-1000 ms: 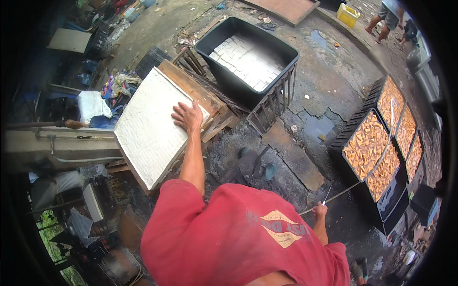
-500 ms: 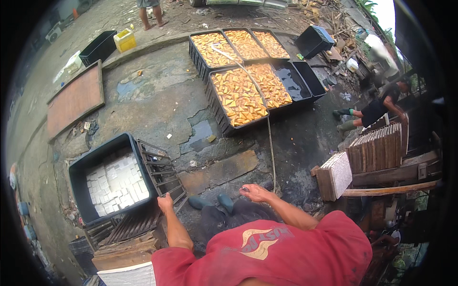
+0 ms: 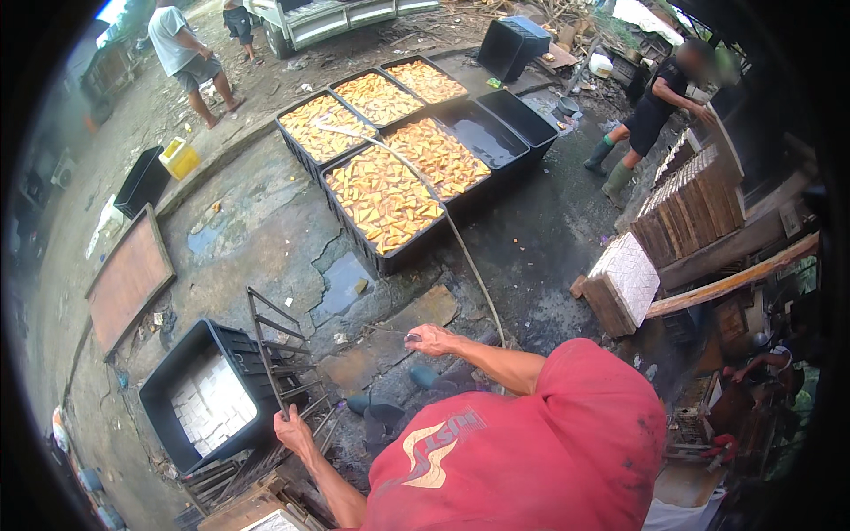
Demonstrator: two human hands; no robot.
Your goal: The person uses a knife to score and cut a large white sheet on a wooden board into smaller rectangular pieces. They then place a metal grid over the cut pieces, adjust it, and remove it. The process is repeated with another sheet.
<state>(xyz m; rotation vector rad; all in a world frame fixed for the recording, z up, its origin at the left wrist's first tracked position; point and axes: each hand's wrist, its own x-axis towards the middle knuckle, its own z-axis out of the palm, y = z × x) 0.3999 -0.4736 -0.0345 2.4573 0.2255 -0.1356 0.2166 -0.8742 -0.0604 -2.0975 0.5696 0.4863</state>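
My left hand (image 3: 292,431) is closed on an upright metal slatted rack (image 3: 276,341) beside a dark plastic tub (image 3: 161,394) of white blocks (image 3: 208,407). My right hand (image 3: 427,341) is closed round a knife (image 3: 409,337), its thin blade pointing left over the wet pavement (image 3: 354,292). A white board (image 3: 270,520) on wooden boards lies at the lower left, partly out of view.
Several crates of orange pieces (image 3: 382,199) stand ahead, a hose (image 3: 460,248) across them. A co-worker (image 3: 655,106) handles boards (image 3: 686,195) at right; another person (image 3: 181,62) stands near a truck (image 3: 345,13). A wooden panel (image 3: 128,283) lies left.
The view has swung right. My left hand has left the white board and grips the rack, which now stands away from the tub's rim. My right hand still holds the knife.
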